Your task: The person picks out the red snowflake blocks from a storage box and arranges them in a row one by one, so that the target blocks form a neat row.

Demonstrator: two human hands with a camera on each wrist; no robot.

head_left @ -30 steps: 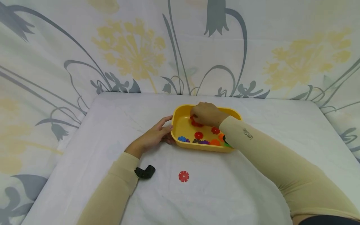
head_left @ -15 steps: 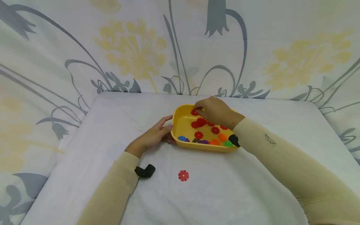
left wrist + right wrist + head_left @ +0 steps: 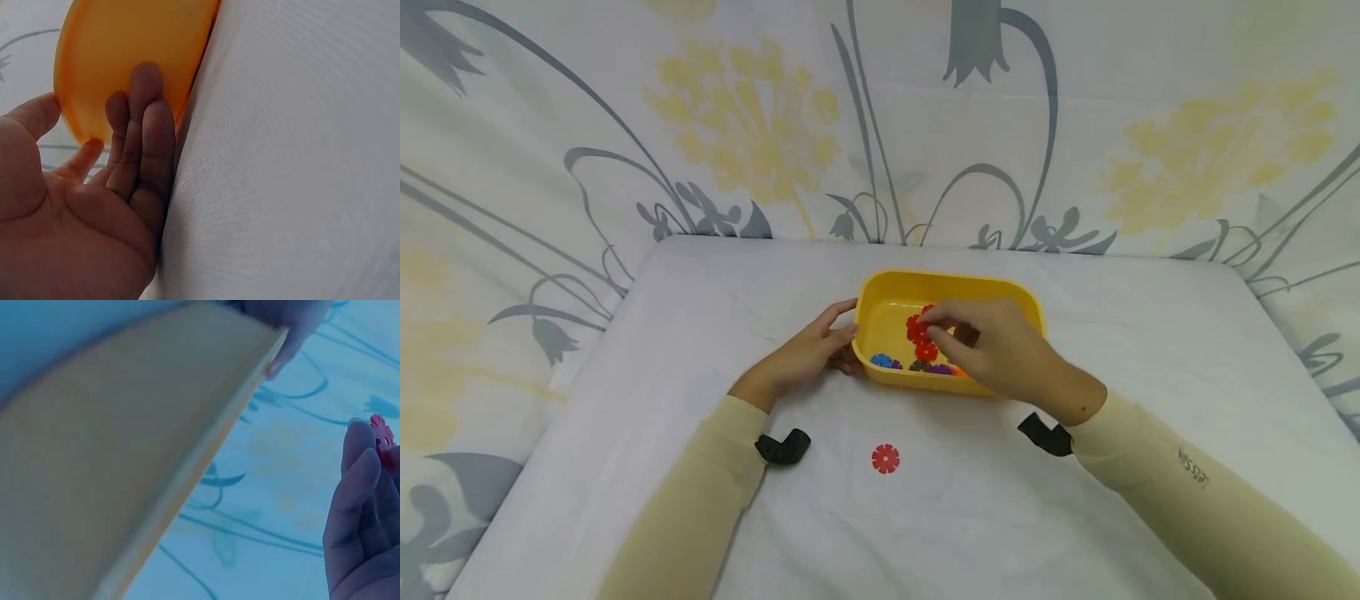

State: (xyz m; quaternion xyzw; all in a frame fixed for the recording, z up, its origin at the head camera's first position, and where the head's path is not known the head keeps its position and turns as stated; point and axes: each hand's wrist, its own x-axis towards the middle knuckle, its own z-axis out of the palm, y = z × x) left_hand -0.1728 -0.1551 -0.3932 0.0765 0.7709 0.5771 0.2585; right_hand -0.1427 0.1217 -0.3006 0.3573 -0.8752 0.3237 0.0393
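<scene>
In the head view my left hand [image 3: 797, 357] rests against the left end of the yellow tray [image 3: 955, 285]. The left wrist view shows that hand [image 3: 106, 200] with its fingers laid fairly straight on the tray's outer wall [image 3: 131, 44] and the thumb touching its edge. My right hand [image 3: 1011, 350], above the tray's right half, pinches a red flower-shaped piece [image 3: 916, 327] between thumb and fingertips. The right wrist view has the hand [image 3: 369, 519] at the right edge with the red piece [image 3: 382, 434] in its fingertips, outside the tray wall [image 3: 125, 419].
Another red piece [image 3: 885, 458] lies on the white cloth [image 3: 955, 517] in front of the tray. Inside the tray are further red pieces and, along its front wall, a blue piece [image 3: 882, 360], purple ones and an orange one. Patterned fabric [image 3: 895, 117] rises behind.
My right hand has come from the tray's back part toward the front and right, with a red piece pinched. My left hand keeps its place at the tray. The view has shifted slightly.
</scene>
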